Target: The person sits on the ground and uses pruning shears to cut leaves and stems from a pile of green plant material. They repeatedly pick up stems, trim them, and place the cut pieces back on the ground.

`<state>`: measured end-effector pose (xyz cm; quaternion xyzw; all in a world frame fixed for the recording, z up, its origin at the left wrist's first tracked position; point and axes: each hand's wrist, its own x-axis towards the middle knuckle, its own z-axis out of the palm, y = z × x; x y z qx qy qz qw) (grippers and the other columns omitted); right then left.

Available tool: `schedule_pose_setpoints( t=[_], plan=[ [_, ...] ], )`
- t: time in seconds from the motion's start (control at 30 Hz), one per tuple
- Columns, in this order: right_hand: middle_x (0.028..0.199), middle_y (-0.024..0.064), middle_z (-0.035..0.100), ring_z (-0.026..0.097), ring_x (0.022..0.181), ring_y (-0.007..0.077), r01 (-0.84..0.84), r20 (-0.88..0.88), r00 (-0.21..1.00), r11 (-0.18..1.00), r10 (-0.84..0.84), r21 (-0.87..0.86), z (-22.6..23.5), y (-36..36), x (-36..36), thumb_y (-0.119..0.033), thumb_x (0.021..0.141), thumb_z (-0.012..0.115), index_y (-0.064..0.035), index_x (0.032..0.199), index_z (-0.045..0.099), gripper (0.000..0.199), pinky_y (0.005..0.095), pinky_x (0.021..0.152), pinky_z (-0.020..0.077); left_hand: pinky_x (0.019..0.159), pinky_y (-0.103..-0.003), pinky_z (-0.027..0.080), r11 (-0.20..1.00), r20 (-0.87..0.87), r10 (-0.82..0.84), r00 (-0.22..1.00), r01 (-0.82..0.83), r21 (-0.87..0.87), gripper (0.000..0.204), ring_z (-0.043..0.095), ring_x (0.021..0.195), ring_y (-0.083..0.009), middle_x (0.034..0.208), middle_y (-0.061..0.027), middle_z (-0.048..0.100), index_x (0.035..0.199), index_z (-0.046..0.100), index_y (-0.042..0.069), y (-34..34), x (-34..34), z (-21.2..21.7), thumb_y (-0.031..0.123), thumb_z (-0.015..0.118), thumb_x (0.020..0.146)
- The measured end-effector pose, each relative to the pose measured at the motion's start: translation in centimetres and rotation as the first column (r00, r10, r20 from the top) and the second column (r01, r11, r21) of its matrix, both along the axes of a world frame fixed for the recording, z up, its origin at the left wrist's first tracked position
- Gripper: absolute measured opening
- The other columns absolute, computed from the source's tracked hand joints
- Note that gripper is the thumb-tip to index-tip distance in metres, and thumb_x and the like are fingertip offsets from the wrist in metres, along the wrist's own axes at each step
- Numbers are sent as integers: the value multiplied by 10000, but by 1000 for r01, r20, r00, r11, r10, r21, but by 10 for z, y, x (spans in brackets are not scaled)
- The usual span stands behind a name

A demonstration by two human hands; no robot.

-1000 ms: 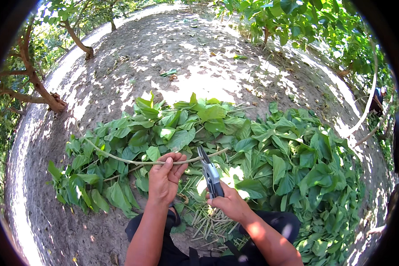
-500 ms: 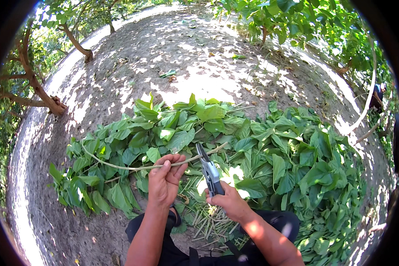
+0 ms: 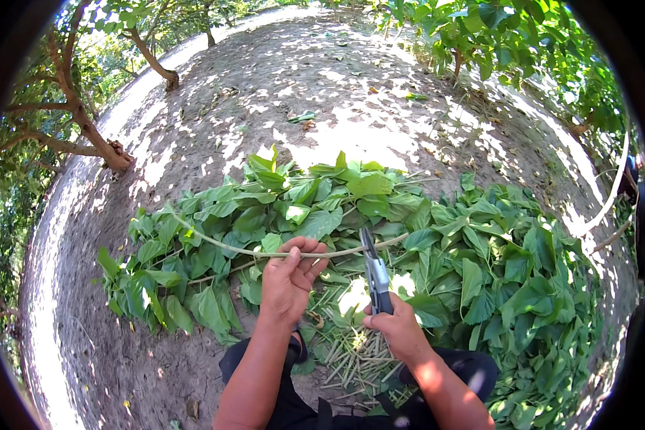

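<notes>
Littering dappled soil (image 3: 254, 122), leaves (image 3: 480, 269) underlie left grip (image 3: 287, 285) pinching stem (image 3: 242, 249), right grip (image 3: 401, 328) clasping shears (image 3: 378, 278).

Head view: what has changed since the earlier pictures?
The whole scene sits farther right in the picture. The right hand and its shears shifted rightward, away from the left hand. Nothing was grasped or released; the left hand still holds the branch.
</notes>
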<state>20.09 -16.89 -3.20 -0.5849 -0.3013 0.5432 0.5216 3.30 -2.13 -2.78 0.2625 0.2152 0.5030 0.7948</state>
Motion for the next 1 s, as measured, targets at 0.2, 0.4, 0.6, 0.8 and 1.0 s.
schedule_pose_setpoints(
  t=[0.2,0.4,0.6,0.8,1.0],
  plan=[
    [790,16,526,479,706,104,62,70,995,998,-64,25,3,3,11,-180,735,695,-3,919,536,301,259,648,406,871,-431,547,989,-7,142,990,-143,-27,230,625,1065,-302,1049,-141,656,1081,567,32,15,-21,9,230,497,988],
    [773,6,544,507,698,94,76,105,992,997,-77,15,9,3,9,-123,742,660,-2,910,564,228,251,668,411,800,-409,583,985,-110,169,980,-170,0,201,659,987,-296,1008,-131,664,1025,577,31,18,-31,4,215,510,981],
    [781,28,537,482,697,105,45,157,987,999,-43,-8,12,2,10,-185,759,680,30,975,518,345,272,640,418,790,-424,591,975,-136,213,968,-219,-33,200,660,966,-322,984,-147,650,1081,532,-1,19,-30,4,161,533,965],
    [767,48,538,500,685,124,26,200,980,999,-22,-19,14,-1,10,-192,795,662,33,978,509,328,295,626,434,845,-425,576,981,-123,191,974,-195,-23,176,647,1011,-315,1001,-132,662,1080,558,15,21,-32,-1,141,536,959],
    [740,43,513,483,653,120,11,235,972,1000,-9,-6,15,-2,10,-202,822,644,28,970,507,306,292,587,424,842,-421,579,980,-143,192,971,-198,-26,181,651,1001,-312,997,-131,661,1081,549,7,22,-34,-2,141,534,961]
  ],
)
